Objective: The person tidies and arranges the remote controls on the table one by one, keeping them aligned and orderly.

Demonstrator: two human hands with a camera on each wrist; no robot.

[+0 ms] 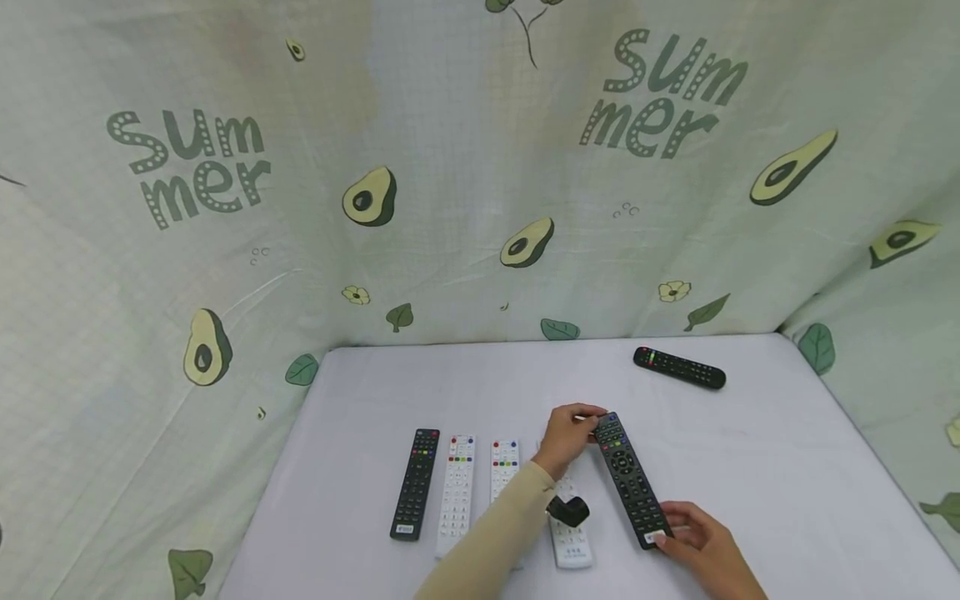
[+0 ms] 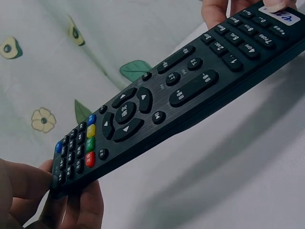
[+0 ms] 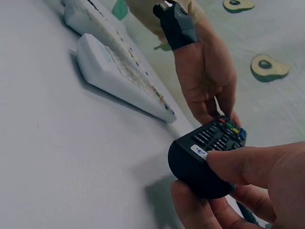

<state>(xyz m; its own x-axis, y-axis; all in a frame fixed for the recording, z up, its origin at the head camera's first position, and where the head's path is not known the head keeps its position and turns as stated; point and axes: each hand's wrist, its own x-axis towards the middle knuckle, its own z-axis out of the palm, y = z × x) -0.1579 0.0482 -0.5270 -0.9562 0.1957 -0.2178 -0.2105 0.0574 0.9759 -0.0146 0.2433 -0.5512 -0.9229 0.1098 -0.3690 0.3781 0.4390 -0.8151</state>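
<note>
Both hands hold one black remote control (image 1: 632, 479), lifted a little off the white table, its buttons facing up. My left hand (image 1: 567, 435) pinches the far end, near the coloured buttons, as the left wrist view shows with the fingers (image 2: 90, 202) beneath. At the near end my right hand (image 1: 701, 542) grips it, the thumb (image 3: 243, 164) on top beside a white label and the fingers underneath. Under the left forearm lies a white remote (image 1: 572, 546), partly hidden by the sleeve and the black wrist strap.
Left of the hands, another black remote (image 1: 415, 485) and two white remotes, one (image 1: 456, 492) fully seen and one (image 1: 506, 458) half covered by the sleeve, lie in a row. A black remote (image 1: 679, 368) lies at the back right. Printed cloth (image 1: 450, 250) hangs behind the table (image 1: 337, 467).
</note>
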